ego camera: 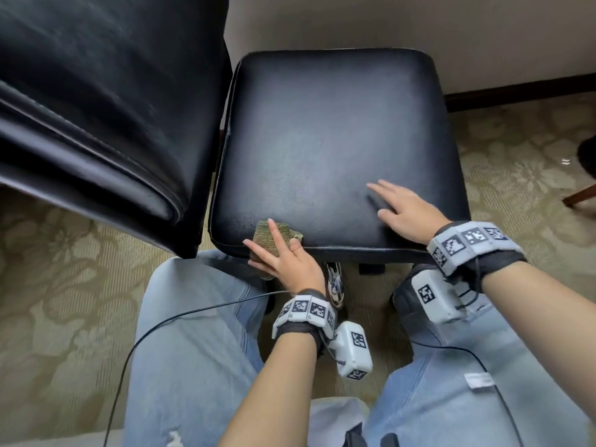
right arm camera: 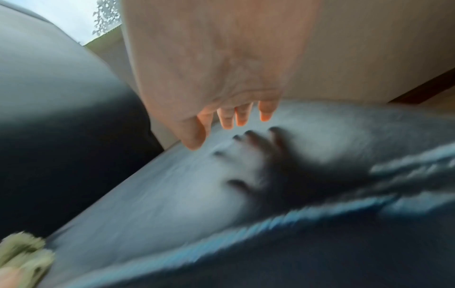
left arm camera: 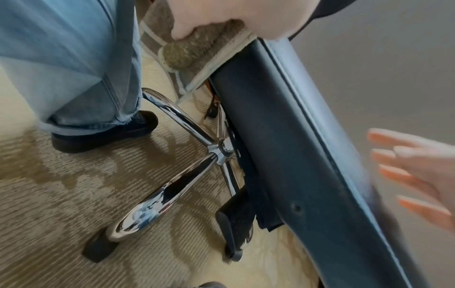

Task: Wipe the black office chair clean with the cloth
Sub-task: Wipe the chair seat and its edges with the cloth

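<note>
The black office chair's seat (ego camera: 322,140) lies in front of me, its backrest (ego camera: 96,108) turned to the left. An olive-green cloth (ego camera: 287,231) sits on the seat's front left corner and hangs over the edge (left arm camera: 182,54). My left hand (ego camera: 274,246) presses on it, thumb and forefinger stretched out, one finger bent. My right hand (ego camera: 396,208) is open over the seat's front right part, fingers spread; in the right wrist view the right hand (right arm camera: 234,117) hovers just above the seat (right arm camera: 160,194) and casts a shadow.
Below the seat are the chrome star base (left arm camera: 187,136) and black castors (left arm camera: 98,249) on patterned carpet. My legs in jeans stand close to the front edge, a black shoe (left arm camera: 105,132) by the base. A cable (ego camera: 193,314) crosses my left thigh. A wooden leg (ego camera: 580,195) stands at right.
</note>
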A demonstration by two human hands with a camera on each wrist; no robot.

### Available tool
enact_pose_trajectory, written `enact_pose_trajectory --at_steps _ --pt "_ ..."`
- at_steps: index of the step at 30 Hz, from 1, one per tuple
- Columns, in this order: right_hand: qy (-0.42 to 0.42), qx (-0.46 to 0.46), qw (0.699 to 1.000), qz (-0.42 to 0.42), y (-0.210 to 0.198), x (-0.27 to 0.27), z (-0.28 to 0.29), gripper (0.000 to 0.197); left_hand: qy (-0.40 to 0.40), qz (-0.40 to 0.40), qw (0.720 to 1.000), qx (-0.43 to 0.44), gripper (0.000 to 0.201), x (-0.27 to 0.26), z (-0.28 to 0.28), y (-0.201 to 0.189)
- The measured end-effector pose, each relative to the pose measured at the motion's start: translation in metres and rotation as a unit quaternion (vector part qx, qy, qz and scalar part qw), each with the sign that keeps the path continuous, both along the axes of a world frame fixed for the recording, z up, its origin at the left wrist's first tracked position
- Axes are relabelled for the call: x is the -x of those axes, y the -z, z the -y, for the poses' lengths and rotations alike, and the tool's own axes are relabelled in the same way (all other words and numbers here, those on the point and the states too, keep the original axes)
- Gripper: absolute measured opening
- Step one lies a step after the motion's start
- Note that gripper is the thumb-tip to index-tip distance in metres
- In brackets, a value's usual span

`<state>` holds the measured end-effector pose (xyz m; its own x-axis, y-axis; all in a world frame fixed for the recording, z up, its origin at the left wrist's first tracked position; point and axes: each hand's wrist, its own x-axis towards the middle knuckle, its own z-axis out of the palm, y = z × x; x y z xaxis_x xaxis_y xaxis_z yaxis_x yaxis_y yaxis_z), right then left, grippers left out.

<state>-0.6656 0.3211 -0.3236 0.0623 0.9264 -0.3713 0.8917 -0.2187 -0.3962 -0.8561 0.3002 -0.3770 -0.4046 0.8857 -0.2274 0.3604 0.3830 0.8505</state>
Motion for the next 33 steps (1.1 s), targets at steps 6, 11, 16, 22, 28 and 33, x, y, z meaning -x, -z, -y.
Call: enact_pose_trajectory --at_steps 6,11,16,22,28,33 --pt "0.026 0.028 0.999 0.038 0.001 -0.039 0.004 0.057 -0.005 -0.011 1.0 -0.001 0.051 0.015 -0.013 0.004" --pt "0.043 0.007 0.998 0.042 0.008 -0.022 0.014 0.054 -0.018 -0.015 1.0 0.002 0.051 0.034 -0.036 -0.002" --pt "0.046 0.025 0.994 0.096 0.004 0.011 0.023 0.055 0.009 -0.029 0.999 -0.015 0.05 0.058 -0.053 -0.003" --pt "0.037 0.07 0.989 0.121 0.0 0.032 0.023 0.065 -0.004 -0.005 1.0 -0.007 0.047 0.052 -0.056 -0.006" --pt "0.037 0.092 0.987 0.126 -0.005 0.04 0.023 0.072 0.064 -0.004 0.998 0.011 0.05 0.015 -0.011 -0.008" --pt "0.021 0.107 0.985 0.135 -0.008 0.042 0.025 0.076 0.116 -0.008 0.993 0.033 0.053 0.012 -0.002 -0.009"
